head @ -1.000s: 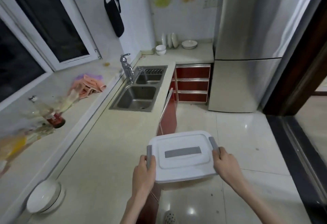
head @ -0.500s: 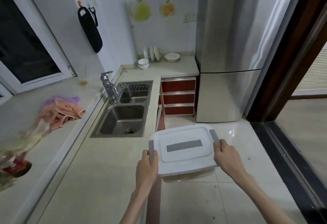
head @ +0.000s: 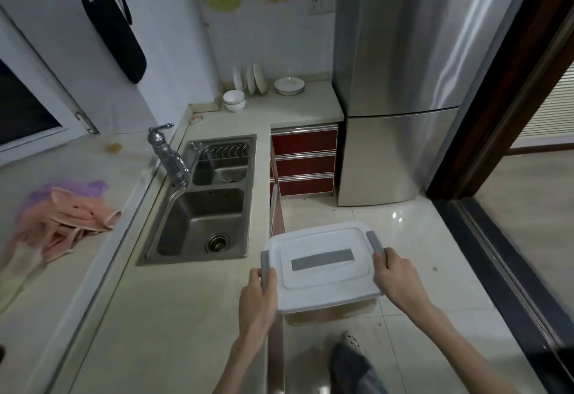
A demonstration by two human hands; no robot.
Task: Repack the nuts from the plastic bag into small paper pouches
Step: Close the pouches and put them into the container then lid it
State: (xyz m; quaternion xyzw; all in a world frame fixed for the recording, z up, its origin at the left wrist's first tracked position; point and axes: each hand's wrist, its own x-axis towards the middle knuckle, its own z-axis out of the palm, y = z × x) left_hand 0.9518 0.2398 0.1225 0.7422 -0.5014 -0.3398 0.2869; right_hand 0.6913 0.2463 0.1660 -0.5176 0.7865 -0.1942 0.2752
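We see a tall steel fridge point(head: 400, 82) filling the right of the kitchen, beside a dark wooden door frame point(head: 503, 82) and a pale tiled floor point(head: 388, 225). The beige surface point(head: 174, 316) runs along the left wall and bends at the far corner, with a double steel sink point(head: 202, 207) and its tap point(head: 169, 157) set in it. Red drawers point(head: 304, 160) stand under the far corner.

Both hands carry a white lidded box point(head: 323, 264) over the surface's edge and the floor. The left hand point(head: 257, 297) has its grip curled round the grey left latch, the right hand point(head: 394, 278) curled round the right one. We cannot make out what the box holds; neither nuts nor pouches show.

Pink and purple cloths point(head: 62, 222) lie blurred at the left. White bowls point(head: 234, 100) and plates point(head: 289, 85) stand at the far corner. No writing is legible anywhere.
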